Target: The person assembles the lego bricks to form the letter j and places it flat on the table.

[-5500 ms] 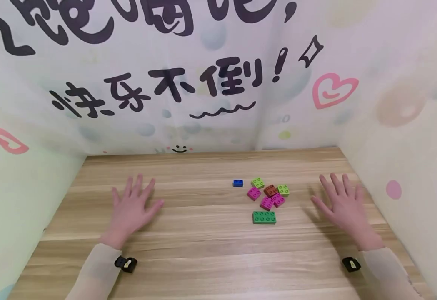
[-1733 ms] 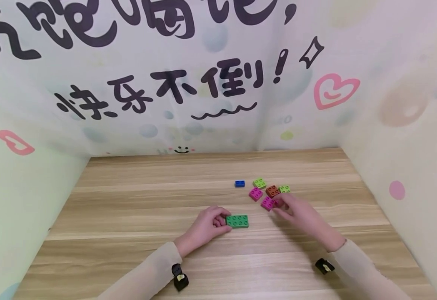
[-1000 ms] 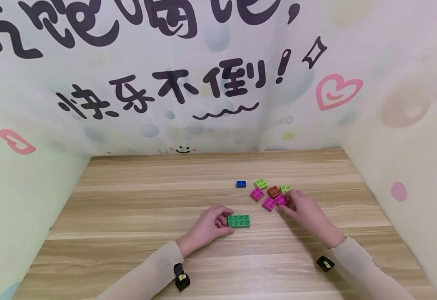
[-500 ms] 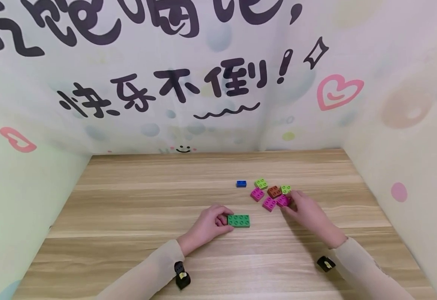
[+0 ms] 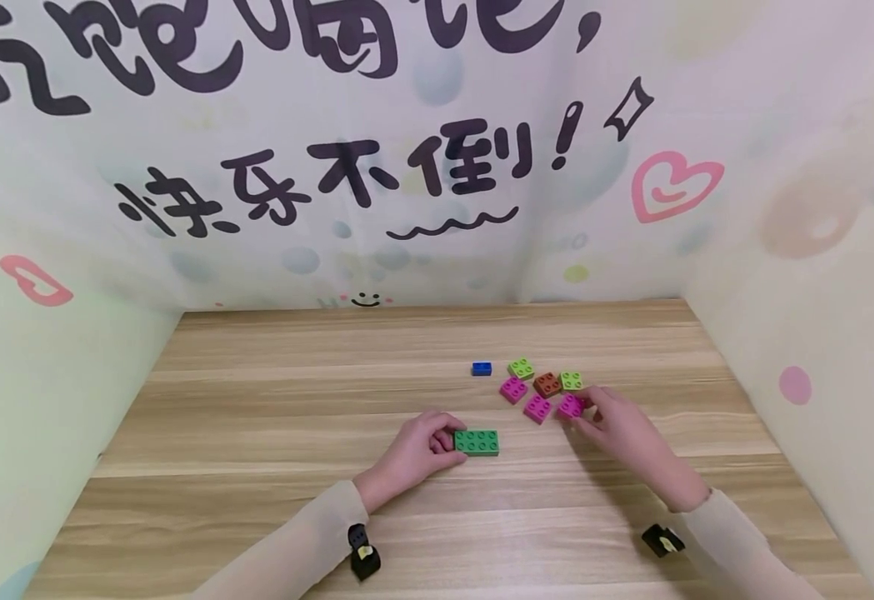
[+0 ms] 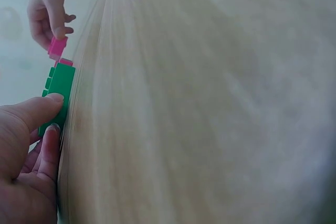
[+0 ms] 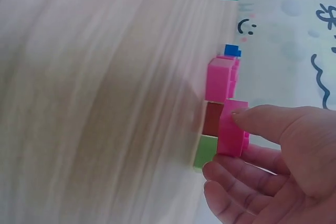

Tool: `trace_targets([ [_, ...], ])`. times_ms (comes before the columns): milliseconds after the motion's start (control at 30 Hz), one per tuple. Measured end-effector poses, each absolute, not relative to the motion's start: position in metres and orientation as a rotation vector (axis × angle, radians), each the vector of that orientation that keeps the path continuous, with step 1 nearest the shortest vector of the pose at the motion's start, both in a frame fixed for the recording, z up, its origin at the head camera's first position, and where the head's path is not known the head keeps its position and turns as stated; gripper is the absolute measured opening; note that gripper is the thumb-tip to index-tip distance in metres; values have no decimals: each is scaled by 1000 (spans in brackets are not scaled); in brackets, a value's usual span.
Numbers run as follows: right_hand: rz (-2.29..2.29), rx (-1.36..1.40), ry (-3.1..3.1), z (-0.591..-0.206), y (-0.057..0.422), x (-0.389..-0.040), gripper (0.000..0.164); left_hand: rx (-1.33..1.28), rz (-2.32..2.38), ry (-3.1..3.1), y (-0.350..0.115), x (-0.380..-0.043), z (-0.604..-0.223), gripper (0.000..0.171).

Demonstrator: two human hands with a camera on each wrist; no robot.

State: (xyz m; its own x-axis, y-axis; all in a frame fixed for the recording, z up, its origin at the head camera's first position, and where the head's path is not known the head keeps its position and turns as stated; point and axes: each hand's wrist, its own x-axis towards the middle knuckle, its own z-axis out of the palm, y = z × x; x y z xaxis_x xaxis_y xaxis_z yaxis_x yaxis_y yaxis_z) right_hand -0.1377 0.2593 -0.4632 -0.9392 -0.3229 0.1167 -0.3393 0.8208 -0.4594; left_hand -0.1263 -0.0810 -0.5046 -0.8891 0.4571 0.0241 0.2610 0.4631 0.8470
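Note:
My left hand (image 5: 410,454) grips the left end of a green eight-stud toy building brick (image 5: 481,442), thumb on the near side and fingers on the far side. To the right, my right hand (image 5: 624,429) pinches a magenta four-stud brick (image 5: 570,407). Seen from the right wrist, that magenta brick (image 7: 231,129) sits between thumb and fingers, seemingly a little above the table, partly covering the brown brick (image 7: 212,119). Another magenta brick (image 5: 537,408) lies just left of it. From the left wrist, thumb and fingers hold the green brick (image 6: 62,85) near the tabletop.
Behind the hands lie a third magenta brick (image 5: 513,389), a brown brick (image 5: 547,383), two lime bricks (image 5: 521,368) and a small blue brick (image 5: 481,368). The wooden table (image 5: 272,375) meets a printed cloth wall (image 5: 437,258) at the back.
Both hands came in from the table's sides; the left shifted the green brick leftward. Most recently, the right hand drew its magenta brick rightward, apart from the neighbouring magenta brick.

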Motion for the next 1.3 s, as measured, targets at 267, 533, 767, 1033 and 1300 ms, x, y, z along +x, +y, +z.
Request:
trace_targets([
  [267, 731, 597, -2924, -454, 253, -129, 34, 617, 1399, 2505, -81, -126, -504, 33],
  [533, 714, 702, -2912, -448, 233, -124, 35, 636, 1401, 2494, -81, -126, -505, 33],
  [767, 726, 891, -2898, -448, 217, -122, 32, 687, 1366, 2513, -77, -126, -501, 34],
  [1033, 803, 1039, -2922, -452, 211, -123, 36, 732, 1314, 2560, -71, -126, -503, 34],
  [1300, 886, 1128, -2940, -458, 211, -124, 37, 725, 1320, 2563, -69, -125, -504, 34],
])
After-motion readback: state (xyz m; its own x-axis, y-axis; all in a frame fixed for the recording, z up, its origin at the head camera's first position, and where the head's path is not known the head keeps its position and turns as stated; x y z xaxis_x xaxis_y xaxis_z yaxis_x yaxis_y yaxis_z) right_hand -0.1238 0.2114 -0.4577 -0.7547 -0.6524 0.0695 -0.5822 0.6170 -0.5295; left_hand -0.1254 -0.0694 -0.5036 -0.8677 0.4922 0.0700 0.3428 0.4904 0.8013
